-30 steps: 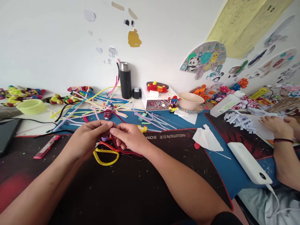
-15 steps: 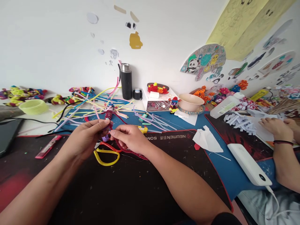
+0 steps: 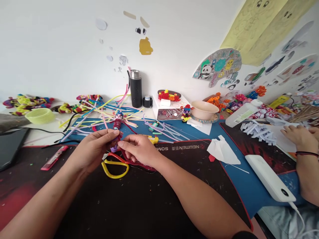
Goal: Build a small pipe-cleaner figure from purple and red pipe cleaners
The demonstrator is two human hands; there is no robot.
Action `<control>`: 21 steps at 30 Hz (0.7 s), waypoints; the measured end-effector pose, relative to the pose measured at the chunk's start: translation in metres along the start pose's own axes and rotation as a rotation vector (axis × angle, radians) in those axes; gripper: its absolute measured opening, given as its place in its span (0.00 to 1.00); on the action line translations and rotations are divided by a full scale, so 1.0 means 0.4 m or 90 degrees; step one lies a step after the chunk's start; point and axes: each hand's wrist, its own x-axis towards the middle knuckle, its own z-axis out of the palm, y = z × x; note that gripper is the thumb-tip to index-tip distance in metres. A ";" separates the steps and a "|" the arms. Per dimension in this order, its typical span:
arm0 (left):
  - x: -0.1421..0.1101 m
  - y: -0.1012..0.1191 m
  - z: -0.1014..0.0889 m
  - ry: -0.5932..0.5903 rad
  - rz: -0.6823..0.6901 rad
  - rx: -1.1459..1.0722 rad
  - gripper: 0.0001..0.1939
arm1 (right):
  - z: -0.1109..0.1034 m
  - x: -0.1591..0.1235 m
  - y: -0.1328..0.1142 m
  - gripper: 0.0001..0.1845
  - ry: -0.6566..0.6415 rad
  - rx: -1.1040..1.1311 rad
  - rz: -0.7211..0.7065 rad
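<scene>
My left hand point(image 3: 98, 144) pinches a dark red pipe cleaner point(image 3: 119, 135) between thumb and fingers. Close by on the right, my right hand point(image 3: 138, 149) is closed around the same fuzzy red length, whose loose part runs below its palm. Just beyond my fingertips is a small pipe-cleaner doll point(image 3: 118, 122) with a dark red body; whether the left fingers touch it I cannot tell. Scissors point(image 3: 115, 176) with yellow and red handles lie under my hands, their blades mostly hidden. A small purple piece point(image 3: 114, 148) shows beside the left fingers.
Loose pipe cleaners point(image 3: 99, 113) spread behind the hands. A black thermos point(image 3: 136, 89), a white box point(image 3: 171, 108) and a beige bowl point(image 3: 204, 110) stand near the wall. At left lies a red case point(image 3: 54, 158); at right, a white power bank point(image 3: 269, 177) and a co-worker's hand point(image 3: 299, 136).
My hands, first close together, have drawn slightly apart, and more of the red pipe cleaner shows between them. The view has shifted a little.
</scene>
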 end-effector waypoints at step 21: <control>0.004 -0.019 0.005 -0.030 0.008 0.042 0.26 | -0.008 -0.001 -0.005 0.16 0.039 -0.052 -0.048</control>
